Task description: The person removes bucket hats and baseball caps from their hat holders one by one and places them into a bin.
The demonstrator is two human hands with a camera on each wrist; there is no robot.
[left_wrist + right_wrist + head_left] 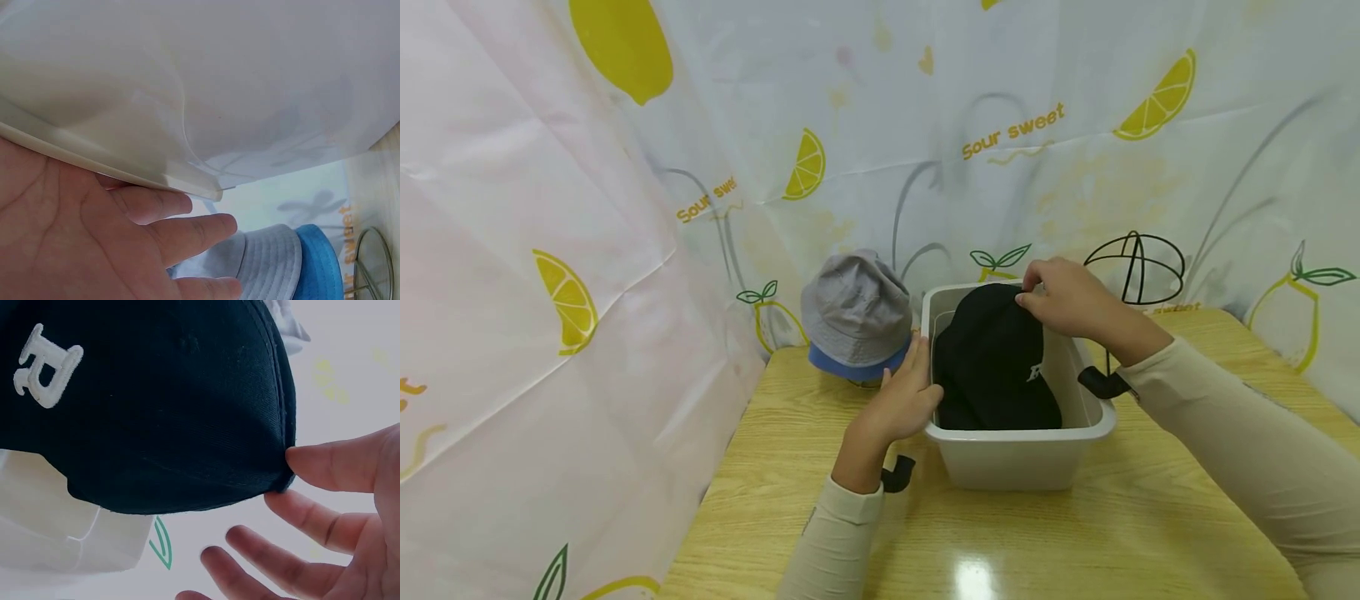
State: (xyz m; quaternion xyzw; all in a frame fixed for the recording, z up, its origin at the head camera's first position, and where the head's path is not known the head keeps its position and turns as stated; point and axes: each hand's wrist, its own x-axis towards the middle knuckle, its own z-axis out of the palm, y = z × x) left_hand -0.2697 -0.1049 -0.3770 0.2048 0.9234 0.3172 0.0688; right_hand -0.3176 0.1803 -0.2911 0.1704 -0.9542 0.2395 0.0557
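Note:
A black baseball cap (992, 358) with a white letter R stands inside a white plastic bin (1018, 458). My right hand (1067, 300) pinches the cap's edge between thumb and index finger, above the bin's far side. In the right wrist view, the cap (169, 425) fills the upper left and the other fingers of the right hand (331, 531) are spread below it. My left hand (898, 400) rests against the bin's left rim. The left wrist view shows the left hand (94, 231) with its fingers extended along the outside of the rim (125, 175).
Left of the bin, a grey bucket hat (857, 308) sits over a blue hat (850, 367) on a wire stand. A bare black wire hat stand (1135, 267) is behind the bin at right. A lemon-print curtain (850, 100) hangs around the wooden table (760, 500).

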